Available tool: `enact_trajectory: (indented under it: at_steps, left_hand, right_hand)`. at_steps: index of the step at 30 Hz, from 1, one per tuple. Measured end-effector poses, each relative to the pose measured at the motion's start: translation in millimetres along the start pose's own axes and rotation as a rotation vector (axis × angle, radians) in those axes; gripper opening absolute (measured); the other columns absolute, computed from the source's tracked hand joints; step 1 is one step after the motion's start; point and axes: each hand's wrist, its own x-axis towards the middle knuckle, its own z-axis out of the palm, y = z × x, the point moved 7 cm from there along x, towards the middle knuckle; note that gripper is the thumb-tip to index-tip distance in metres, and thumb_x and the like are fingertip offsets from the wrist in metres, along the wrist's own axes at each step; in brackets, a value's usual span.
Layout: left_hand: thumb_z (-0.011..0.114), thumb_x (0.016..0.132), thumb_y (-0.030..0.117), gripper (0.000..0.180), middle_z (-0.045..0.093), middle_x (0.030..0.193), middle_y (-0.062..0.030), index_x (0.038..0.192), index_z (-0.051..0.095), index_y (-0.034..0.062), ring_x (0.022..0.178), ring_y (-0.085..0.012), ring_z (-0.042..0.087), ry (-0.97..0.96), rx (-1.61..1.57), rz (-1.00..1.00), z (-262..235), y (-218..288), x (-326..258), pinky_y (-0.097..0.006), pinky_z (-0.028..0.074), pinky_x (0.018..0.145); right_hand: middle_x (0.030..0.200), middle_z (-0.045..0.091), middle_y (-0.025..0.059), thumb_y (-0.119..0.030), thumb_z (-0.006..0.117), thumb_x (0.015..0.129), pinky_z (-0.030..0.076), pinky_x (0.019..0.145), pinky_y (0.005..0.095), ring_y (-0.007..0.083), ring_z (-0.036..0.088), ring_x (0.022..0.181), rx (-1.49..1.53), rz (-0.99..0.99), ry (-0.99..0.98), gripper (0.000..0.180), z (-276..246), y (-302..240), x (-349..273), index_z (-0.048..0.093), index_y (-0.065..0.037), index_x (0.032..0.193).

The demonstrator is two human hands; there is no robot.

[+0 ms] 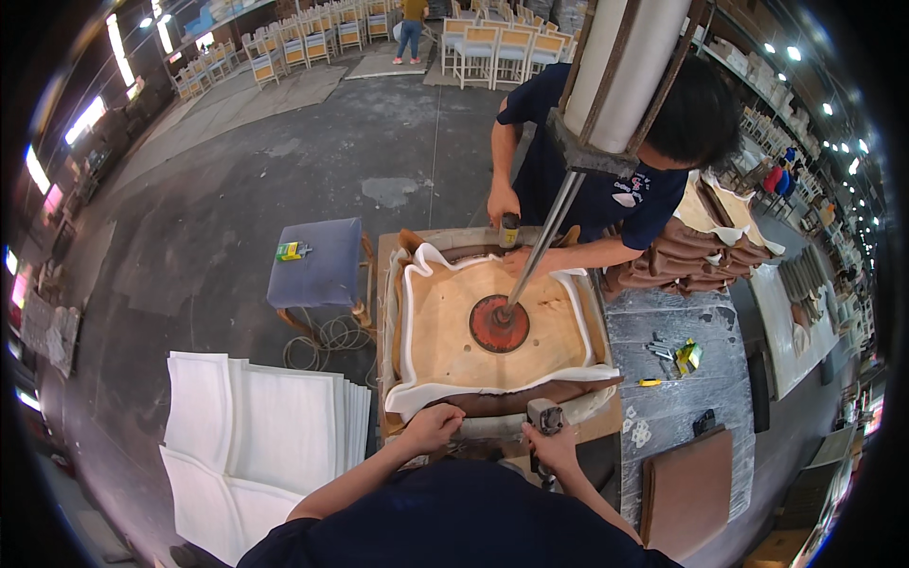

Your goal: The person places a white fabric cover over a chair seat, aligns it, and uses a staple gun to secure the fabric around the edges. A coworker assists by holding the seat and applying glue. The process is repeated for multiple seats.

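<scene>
A plywood seat board [440,317] lies under a press's red round plate [486,327], with white padding [407,331] rising round its edges. Brown cover material [516,401] shows along the near side. At that side's left part, my left hand [434,428] is closed, its fingertips on the edge of the cover. My right hand [554,449] grips a grey staple gun [545,417], whose head is beside the cover's near right part. Across the board, another person's hand [504,205] holds a dark tool with a yellowish part [509,227]; their other hand [519,260] rests at the far edge.
The press's metal rod [549,237] slants up from the plate. White padding sheets [275,426] are stacked at left, beside a blue stool [317,260] and a coiled hose [322,346]. At right, a plastic-covered table [691,322] bears folded brown covers [688,488] and small tools.
</scene>
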Motion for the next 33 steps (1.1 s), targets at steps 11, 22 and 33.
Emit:
enact_trajectory:
  at_steps: [11, 22, 33]
  left_hand:
    - [0.068, 0.109, 0.026, 0.028, 0.077, 0.107, -0.0171, 0.115, 0.077, 0.0009, 0.101, -0.0347, 0.075, 0.038, 0.028, -0.014, -2.3, 6.3, 2.7, -0.044, 0.059, 0.09]
    - [0.071, 0.107, 0.023, 0.024, 0.077, 0.108, -0.017, 0.113, 0.077, 0.001, 0.099, -0.0347, 0.075, 0.05, 0.009, -0.012, -3.2, 9.2, 3.3, -0.043, 0.059, 0.088]
    - [0.073, 0.108, 0.022, 0.022, 0.079, 0.11, -0.0123, 0.116, 0.078, 0.0019, 0.096, -0.0259, 0.076, 0.055, 0.047, 0.0, -2.4, 3.9, 2.2, -0.037, 0.059, 0.087]
  right_hand:
    - [0.097, 0.073, 0.0043, -0.013, 0.09, 0.093, 0.056, 0.066, 0.032, 0.0111, 0.065, 0.071, -0.014, -0.018, 0.012, 0.062, 0.9, -2.5, -1.8, 0.062, -0.006, 0.147]
    - [0.089, 0.072, 0.0034, -0.012, 0.089, 0.094, 0.056, 0.065, 0.0307, 0.0112, 0.066, 0.07, 0.035, 0.004, -0.004, 0.065, 1.0, -0.3, -2.1, 0.06, -0.007, 0.151]
    - [0.089, 0.072, 0.0038, -0.012, 0.089, 0.094, 0.056, 0.066, 0.0305, 0.0112, 0.067, 0.071, 0.042, 0.012, -0.02, 0.063, 2.3, -3.8, -3.9, 0.06, -0.006, 0.15]
